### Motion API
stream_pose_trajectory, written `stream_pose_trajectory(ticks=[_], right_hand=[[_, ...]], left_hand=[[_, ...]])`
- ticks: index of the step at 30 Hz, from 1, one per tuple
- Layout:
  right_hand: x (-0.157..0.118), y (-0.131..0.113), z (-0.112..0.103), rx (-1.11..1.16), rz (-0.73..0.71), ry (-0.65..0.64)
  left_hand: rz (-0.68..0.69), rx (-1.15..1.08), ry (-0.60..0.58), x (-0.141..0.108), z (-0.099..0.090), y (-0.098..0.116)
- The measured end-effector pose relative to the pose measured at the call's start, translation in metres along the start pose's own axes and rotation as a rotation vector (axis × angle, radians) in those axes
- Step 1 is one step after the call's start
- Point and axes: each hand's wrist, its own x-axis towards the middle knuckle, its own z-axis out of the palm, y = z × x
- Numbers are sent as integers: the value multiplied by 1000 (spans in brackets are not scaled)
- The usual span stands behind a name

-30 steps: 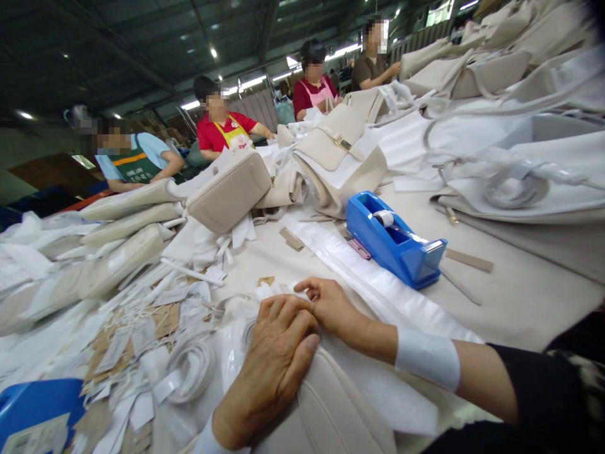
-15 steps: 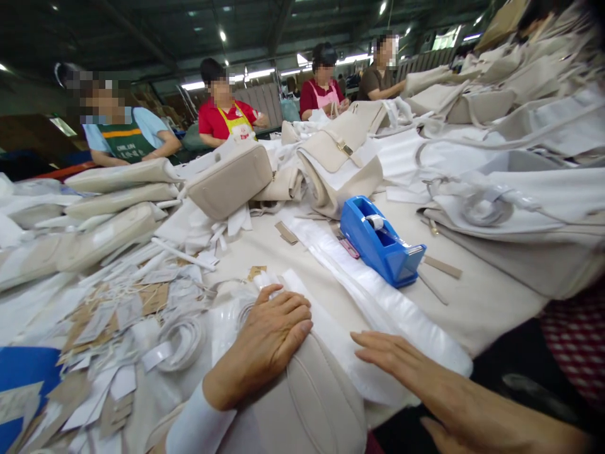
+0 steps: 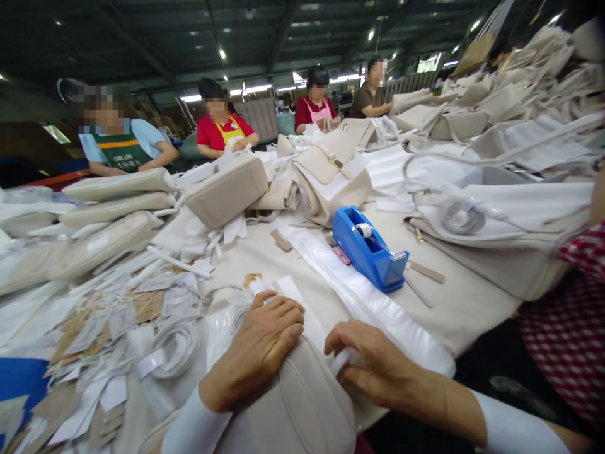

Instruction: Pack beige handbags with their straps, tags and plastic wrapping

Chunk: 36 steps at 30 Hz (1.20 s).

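Bag (image 3: 316,403) edge under left hand (image 3: 265,343); right hand (image 3: 373,362) grips sheet (image 3: 341,361), dispenser (image 3: 374,267) apart.

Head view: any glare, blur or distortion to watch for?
Head view: ceiling lights glow against the dark roof; plastic film beside the right hand has white sheen. Head view, right edge: checked cloth looks stretched, soft; left hand fairly clear.

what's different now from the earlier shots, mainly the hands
The right hand left its place against the left hand, moved rightward and opened, then came back toward the beige bag and now pinches white sheeting. The left hand still rests on the bag; the blue tape dispenser stayed put.
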Motion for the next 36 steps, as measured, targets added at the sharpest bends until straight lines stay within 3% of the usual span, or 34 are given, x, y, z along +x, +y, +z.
stream_pose_trajectory(ticks=[3,6,10,16,20,26,30,36], right_hand=[[13,-2,3,155,156,-102],[26,-3,3,263,204,-172],[35,-7,8,352,251,-114],[42,-6,30,592,328,-42],[62,6,32,549,414,-64],[63,16,9,724,529,-269],[54,16,6,630,521,-160],[67,20,29,568,498,-177]], left_hand=[[4,19,35,-1,1,1],[9,25,36,-1,2,1],[-13,17,2,0,1,2],[-47,20,28,-1,1,5],[19,93,114,1,8,-3],[79,148,182,-2,15,-11],[20,158,136,-4,17,-13],[47,163,168,1,25,-17]])
